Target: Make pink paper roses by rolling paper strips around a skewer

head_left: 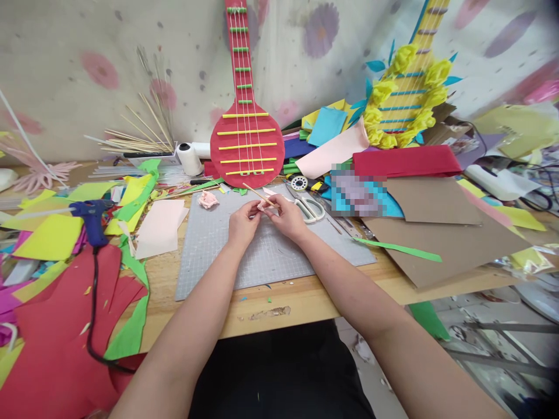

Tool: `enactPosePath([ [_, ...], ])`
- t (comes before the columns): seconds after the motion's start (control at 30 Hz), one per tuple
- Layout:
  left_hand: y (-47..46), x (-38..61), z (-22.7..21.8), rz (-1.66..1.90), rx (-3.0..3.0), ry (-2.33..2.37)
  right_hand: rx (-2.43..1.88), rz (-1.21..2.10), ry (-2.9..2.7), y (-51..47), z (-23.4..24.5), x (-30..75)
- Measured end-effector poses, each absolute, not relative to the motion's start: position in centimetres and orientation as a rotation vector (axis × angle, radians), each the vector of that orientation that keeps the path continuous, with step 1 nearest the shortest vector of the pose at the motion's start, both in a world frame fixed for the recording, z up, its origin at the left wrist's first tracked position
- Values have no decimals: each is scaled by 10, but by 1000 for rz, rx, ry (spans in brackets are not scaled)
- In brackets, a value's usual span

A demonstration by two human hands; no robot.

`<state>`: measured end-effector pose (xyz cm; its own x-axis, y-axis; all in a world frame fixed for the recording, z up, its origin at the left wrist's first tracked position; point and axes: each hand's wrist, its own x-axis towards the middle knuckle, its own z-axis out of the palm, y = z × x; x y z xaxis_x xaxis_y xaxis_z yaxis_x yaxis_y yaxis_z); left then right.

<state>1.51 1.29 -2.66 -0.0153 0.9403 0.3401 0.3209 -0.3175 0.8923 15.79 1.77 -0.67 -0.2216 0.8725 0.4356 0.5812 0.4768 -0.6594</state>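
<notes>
Over the grey cutting mat [262, 256], my left hand [243, 223] and my right hand [286, 216] meet, fingers pinched together. Between them they hold a small piece of pale pink paper [262, 205] wound at a thin wooden stick [258, 194] that slants up to the left. A crumpled pink paper flower [208, 199] lies on the mat's far left corner. A pair of scissors [308, 206] rests just right of my right hand.
A blue glue gun [92, 218] with a black cord lies at the left among yellow, green and red paper scraps. A red paper lute [246, 116] and a yellow flowered one [406, 87] lean on the wall. Brown cardboard [449, 238] covers the right side.
</notes>
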Motion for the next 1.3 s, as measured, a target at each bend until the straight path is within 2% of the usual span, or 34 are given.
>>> enactPosePath([
  [1.3,12,14,-23,1333,1782,1401,-1239,459,-1881,15,-3,157],
])
